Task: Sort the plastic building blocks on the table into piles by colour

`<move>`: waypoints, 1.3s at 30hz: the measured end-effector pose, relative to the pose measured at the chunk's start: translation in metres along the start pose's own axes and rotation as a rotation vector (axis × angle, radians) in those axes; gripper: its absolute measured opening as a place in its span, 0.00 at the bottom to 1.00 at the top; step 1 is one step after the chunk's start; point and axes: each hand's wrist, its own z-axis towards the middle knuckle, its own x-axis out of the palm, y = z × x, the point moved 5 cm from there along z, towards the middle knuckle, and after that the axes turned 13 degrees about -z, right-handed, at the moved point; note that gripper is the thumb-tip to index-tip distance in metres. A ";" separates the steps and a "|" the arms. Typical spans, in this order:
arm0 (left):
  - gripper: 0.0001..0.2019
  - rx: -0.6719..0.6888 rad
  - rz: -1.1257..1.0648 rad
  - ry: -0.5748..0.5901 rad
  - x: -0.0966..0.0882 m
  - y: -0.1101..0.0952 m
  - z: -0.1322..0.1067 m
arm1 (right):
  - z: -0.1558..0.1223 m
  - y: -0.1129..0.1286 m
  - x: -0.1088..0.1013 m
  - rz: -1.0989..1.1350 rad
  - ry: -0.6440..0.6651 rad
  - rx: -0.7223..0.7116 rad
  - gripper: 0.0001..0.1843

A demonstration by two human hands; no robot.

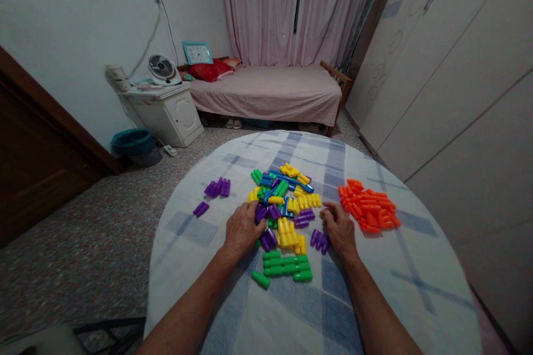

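Note:
A mixed pile of plastic peg-shaped building blocks lies mid-table, with yellow blocks (287, 233), blue blocks (287, 208) and purple blocks among them. At its left edge, my left hand (242, 227) has its fingers and thumb bent around a purple block (261, 213); the fingertips are partly hidden. On the other side rests my right hand (339, 228), empty, index finger reaching toward the pile and thumb apart. Just beside its thumb is a joined purple piece (319, 241). Nearer to me lie a joined green piece (287, 266) and one loose green block (260, 279).
Orange blocks (370, 208) are heaped to the right, and separate purple blocks (217, 187) lie to the left. A checked cloth covers the round table (187, 266). Beyond stand a bed (266, 89), a white cabinet (170, 113) with a fan (162, 68), and a bin (135, 144).

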 end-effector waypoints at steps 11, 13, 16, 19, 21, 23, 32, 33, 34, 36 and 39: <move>0.15 -0.125 -0.846 0.106 -0.002 0.039 0.017 | 0.000 -0.001 0.001 -0.014 -0.009 -0.016 0.22; 0.20 -0.106 -0.755 0.120 -0.001 0.034 0.014 | 0.000 -0.001 0.002 -0.013 -0.004 -0.016 0.22; 0.25 -0.031 -0.524 0.115 0.001 0.021 0.008 | 0.000 -0.002 0.003 -0.010 -0.004 -0.019 0.22; 0.24 0.048 -0.414 0.082 0.001 0.011 0.006 | 0.001 -0.002 0.002 -0.006 -0.010 -0.016 0.22; 0.21 0.039 -0.463 0.087 0.003 0.013 0.006 | 0.001 -0.002 0.002 0.000 -0.013 -0.023 0.22; 0.17 -0.009 -0.555 0.100 0.005 0.018 0.007 | 0.001 -0.002 0.001 0.001 -0.014 -0.030 0.22; 0.18 -0.124 -0.619 -0.387 -0.064 0.061 0.023 | -0.001 0.002 -0.001 -0.011 -0.023 -0.019 0.22; 0.18 -0.152 -0.494 -0.539 -0.081 0.072 0.024 | -0.001 0.003 -0.001 -0.009 -0.024 -0.020 0.22; 0.18 -0.200 -0.377 -0.639 -0.093 0.085 0.024 | -0.001 0.003 -0.001 -0.008 -0.025 -0.021 0.22; 0.17 -0.288 -0.229 -0.695 -0.105 0.110 0.027 | -0.001 0.004 -0.001 -0.008 -0.023 -0.017 0.23; 0.17 -0.380 -0.194 -0.583 -0.097 0.143 0.033 | -0.001 0.004 -0.001 -0.017 -0.018 -0.014 0.23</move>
